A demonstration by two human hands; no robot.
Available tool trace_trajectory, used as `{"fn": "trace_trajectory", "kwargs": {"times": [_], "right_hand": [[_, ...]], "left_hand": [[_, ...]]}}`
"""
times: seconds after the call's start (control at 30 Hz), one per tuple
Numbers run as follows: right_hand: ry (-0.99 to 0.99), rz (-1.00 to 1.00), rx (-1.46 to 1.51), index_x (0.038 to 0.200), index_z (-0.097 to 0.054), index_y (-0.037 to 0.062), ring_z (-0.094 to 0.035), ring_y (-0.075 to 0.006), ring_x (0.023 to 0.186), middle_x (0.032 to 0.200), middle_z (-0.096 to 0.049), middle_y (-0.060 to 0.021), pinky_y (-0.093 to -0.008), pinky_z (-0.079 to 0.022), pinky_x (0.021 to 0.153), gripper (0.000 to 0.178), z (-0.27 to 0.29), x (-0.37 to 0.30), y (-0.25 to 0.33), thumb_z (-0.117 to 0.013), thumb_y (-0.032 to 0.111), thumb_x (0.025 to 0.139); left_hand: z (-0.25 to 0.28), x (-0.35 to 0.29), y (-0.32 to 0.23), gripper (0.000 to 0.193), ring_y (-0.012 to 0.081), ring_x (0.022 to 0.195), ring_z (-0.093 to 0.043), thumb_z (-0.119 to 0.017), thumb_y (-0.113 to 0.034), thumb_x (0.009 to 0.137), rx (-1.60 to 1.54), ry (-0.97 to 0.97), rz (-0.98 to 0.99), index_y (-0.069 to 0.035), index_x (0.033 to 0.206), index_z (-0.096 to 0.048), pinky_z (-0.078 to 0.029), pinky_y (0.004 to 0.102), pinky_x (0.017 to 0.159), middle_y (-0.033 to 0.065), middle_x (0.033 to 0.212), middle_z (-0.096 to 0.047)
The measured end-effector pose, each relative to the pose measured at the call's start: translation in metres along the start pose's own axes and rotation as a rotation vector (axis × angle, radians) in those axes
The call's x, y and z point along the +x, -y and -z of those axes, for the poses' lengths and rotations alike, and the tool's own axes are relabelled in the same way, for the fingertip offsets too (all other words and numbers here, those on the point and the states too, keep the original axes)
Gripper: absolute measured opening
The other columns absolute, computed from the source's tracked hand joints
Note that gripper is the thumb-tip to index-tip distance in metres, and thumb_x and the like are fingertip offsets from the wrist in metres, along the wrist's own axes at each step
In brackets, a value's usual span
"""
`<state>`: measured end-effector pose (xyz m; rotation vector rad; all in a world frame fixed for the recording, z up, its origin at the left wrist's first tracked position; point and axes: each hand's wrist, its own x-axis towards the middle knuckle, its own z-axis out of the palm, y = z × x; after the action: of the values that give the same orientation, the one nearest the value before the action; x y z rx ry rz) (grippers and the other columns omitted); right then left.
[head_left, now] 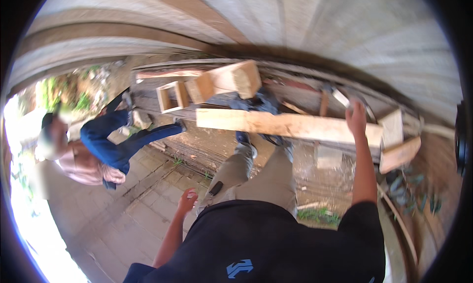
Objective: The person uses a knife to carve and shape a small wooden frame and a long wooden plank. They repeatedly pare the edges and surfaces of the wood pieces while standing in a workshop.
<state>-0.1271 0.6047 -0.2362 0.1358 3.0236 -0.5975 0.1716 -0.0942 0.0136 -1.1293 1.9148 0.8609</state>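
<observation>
A long pale wooden board (276, 124) lies across in front of my legs. Over its right part reaches my right hand (355, 118), its fingertips beside a short pale piece (340, 97) on the far side. Blur hides whether the fingers grip that piece or only lie near it. My left hand (187, 200) hangs low beside my left thigh, fingers curled in. A small pale spot shows at those fingers, too small to name.
An open wooden box frame (172, 96) and thick wooden blocks (236, 80) stand at the far left of the board. Angled wood pieces (400, 155) sit at its right end. A seated person (106, 140) in blue trousers is at the left. Plank wall (315, 21) rises beyond.
</observation>
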Motion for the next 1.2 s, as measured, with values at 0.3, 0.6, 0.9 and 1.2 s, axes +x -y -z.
{"fn": "trace_trajectory", "kwargs": {"times": [0.3, 0.6, 0.9, 1.2], "right_hand": [[0.503, 0.427, -0.191, 0.154, -0.031, 0.0211, -0.037, -0.0410, 0.133, 0.139, -0.039, -0.0212, -0.0490, -0.028, 0.117, 0.121, 0.008, -0.055, 0.104, -0.090, 0.023, 0.049], [0.492, 0.399, -0.295, 0.141, -0.039, 0.0090, -0.047, -0.0341, 0.111, 0.112, -0.047, -0.0152, -0.0435, -0.035, 0.103, 0.091, 0.023, -0.050, 0.110, -0.077, 0.018, 0.060], [0.431, 0.403, -0.212, 0.131, -0.043, 0.0039, -0.046, -0.0372, 0.111, 0.111, -0.047, -0.0180, -0.0480, -0.035, 0.100, 0.081, 0.079, -0.078, 0.138, -0.071, 0.016, 0.057], [0.475, 0.330, -0.178, 0.132, -0.037, 0.0053, -0.041, -0.0400, 0.118, 0.118, -0.044, -0.0189, -0.0521, -0.032, 0.104, 0.092, 0.117, -0.124, 0.178, -0.079, 0.017, 0.052]], "left_hand": [[-0.006, -0.011, -0.008, 0.047, 0.0172, 0.086, -0.071, -0.070, -0.026, 0.091, -0.040, -0.103, -0.090, -0.014, 0.134, -0.058, -0.055, 0.0345, 0.078, 0.0083, 0.110, -0.072], [-0.030, -0.029, 0.040, 0.048, 0.0248, 0.105, -0.067, -0.071, -0.030, 0.088, -0.149, -0.163, -0.057, -0.014, 0.132, -0.060, -0.051, 0.0377, 0.093, 0.0092, 0.114, -0.071], [-0.030, -0.014, 0.049, 0.046, 0.0247, 0.108, -0.067, -0.072, -0.027, 0.087, -0.155, -0.197, -0.164, -0.010, 0.129, -0.062, -0.052, 0.0379, 0.093, 0.0118, 0.114, -0.070], [-0.009, 0.048, -0.006, 0.066, 0.0221, 0.093, -0.069, -0.052, -0.049, 0.101, -0.463, -0.054, -0.283, -0.004, 0.147, -0.041, -0.053, 0.0354, 0.081, 0.0154, 0.119, -0.068]]}}
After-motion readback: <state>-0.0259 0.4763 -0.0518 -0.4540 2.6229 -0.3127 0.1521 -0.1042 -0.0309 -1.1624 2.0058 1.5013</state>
